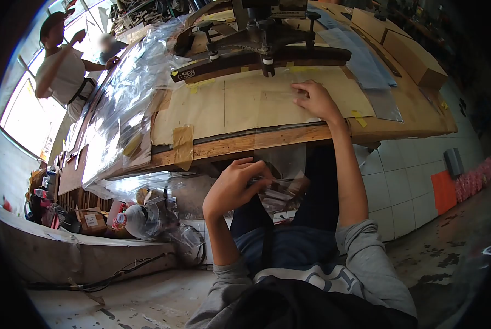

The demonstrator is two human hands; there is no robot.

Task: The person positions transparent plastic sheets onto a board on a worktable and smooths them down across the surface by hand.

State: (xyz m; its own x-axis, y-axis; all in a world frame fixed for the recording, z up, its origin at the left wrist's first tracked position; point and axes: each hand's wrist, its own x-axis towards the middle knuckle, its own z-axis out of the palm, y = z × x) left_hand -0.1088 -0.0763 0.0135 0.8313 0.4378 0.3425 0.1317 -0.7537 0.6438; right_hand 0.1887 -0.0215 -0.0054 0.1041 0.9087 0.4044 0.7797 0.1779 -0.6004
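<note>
The left hand [238,183], fingers curling narrowly, and the right hand [315,102], fingers slightly parted, grips unclear, are apparently positioning a clear thin plastic sheet [286,158] hanging over the flat pale-tan board [199,112], next seemingly calling for even tension.

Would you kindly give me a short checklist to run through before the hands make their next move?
1. Right hand clear of the bar: ok, it is in front of it.
2. Film wholly on the table: not ok, it hangs past the front edge.
3. Left hand gripping the film: cannot tell.
4. Tape over the front edge: ok.
5. Co-worker away from the bar: ok, off to the left.
</note>
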